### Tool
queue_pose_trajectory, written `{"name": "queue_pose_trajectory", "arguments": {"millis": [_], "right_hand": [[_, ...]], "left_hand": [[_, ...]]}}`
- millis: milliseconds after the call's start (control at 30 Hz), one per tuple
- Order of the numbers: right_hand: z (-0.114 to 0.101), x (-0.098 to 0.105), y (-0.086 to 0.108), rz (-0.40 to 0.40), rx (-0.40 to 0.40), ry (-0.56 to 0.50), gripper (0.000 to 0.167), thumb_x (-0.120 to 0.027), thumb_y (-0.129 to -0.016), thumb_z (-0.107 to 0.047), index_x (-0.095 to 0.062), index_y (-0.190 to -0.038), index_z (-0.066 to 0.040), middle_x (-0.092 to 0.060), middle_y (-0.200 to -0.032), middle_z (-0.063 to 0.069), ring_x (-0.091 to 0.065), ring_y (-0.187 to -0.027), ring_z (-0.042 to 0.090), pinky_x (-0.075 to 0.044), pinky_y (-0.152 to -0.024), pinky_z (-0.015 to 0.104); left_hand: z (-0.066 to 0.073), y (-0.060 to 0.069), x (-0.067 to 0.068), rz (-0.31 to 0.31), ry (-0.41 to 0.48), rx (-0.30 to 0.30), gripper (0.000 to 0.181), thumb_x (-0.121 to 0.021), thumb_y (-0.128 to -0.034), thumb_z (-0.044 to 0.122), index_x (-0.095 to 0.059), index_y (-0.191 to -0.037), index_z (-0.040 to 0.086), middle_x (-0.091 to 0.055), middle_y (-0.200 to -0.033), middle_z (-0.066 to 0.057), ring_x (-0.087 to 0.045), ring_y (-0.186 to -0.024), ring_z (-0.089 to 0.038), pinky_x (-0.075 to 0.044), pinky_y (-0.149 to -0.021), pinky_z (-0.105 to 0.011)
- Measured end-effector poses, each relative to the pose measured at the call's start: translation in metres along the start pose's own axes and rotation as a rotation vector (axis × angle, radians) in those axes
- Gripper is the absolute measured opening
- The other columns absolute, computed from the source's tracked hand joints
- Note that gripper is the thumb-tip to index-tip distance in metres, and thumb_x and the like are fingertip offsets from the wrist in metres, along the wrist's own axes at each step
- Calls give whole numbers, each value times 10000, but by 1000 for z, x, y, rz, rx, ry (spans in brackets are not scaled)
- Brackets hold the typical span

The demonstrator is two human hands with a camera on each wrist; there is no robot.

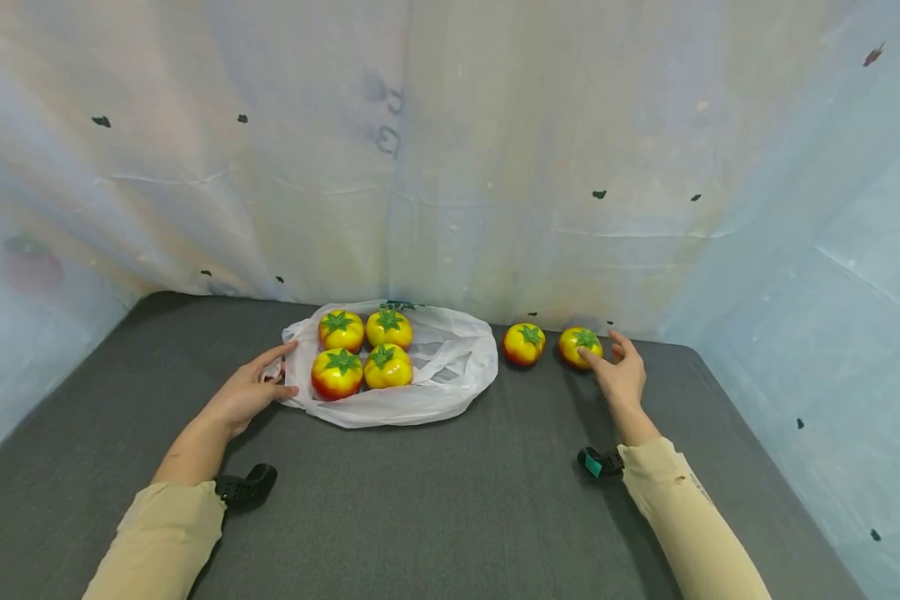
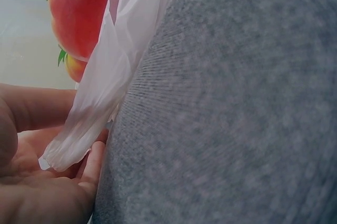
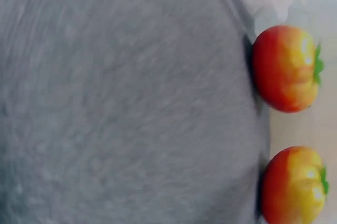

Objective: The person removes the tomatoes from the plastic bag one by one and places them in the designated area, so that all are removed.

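Several yellow-and-red tomatoes (image 1: 337,372) with green star-shaped tops lie together in the left part of a white plastic bag (image 1: 390,410). At the bag's left end is my left hand (image 1: 243,398), thumb and forefinger spread against its edge. In the left wrist view, a loose fold of the bag (image 2: 100,87) lies between the fingers of that hand (image 2: 31,145). To the right of the bag stand two more tomatoes, a nearer one (image 1: 523,345) and a farther one (image 1: 573,340). My right hand (image 1: 621,375) is beside the farther one, fingers apart, thumb overlapping its edge.
The things lie on a dark grey cloth-covered table (image 1: 420,517), towards its back edge. Behind it hangs a pale sheet (image 1: 465,167) with small dark marks, and similar sheets (image 1: 832,367) close off both sides.
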State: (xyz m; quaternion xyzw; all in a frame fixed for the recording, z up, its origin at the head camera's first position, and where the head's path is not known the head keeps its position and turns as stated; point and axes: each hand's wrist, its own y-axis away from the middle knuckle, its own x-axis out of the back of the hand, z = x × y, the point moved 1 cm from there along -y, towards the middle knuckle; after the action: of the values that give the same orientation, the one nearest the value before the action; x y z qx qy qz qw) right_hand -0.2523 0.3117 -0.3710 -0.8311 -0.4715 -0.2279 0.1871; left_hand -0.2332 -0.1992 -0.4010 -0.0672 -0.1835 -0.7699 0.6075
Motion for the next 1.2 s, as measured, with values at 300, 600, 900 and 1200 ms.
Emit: {"name": "queue_pose_trajectory", "arguments": {"millis": [300,600,900,1200], "right_hand": [[-12,2,6,25,53,-69,647,-686,-873,-304,-435,-1446,-139,-416,-1482,138,-366,-1357,330,-349,-1070,530],[-29,-3,12,9,143,-120,584,-703,-863,-298,-513,-1379,-99,-460,-1445,153,-399,-1335,325,-347,-1076,510],[-43,-13,22,-46,180,-172,582,-735,-838,-309,-543,-1349,-109,-493,-1417,128,-435,-1311,292,-361,-1077,479],[-54,-24,36,-102,220,-167,546,-724,-853,-271,-550,-1339,-95,-508,-1388,152,-455,-1290,299,-394,-1048,493]], "left_hand": [[0,-1,1,-9,7,-2,837,-610,-878,20,-118,-1548,120,100,-1574,-261,80,-1432,-468,-131,-1118,-634],[0,-1,2,2,6,3,833,-607,-883,25,-116,-1549,124,108,-1575,-256,103,-1430,-469,-114,-1119,-637],[1,1,0,-2,5,6,831,-603,-882,22,-116,-1548,120,112,-1573,-260,97,-1431,-467,-122,-1120,-634],[0,0,0,-7,-2,13,836,-609,-878,26,-119,-1548,125,107,-1572,-266,82,-1426,-482,-119,-1109,-651]]}}
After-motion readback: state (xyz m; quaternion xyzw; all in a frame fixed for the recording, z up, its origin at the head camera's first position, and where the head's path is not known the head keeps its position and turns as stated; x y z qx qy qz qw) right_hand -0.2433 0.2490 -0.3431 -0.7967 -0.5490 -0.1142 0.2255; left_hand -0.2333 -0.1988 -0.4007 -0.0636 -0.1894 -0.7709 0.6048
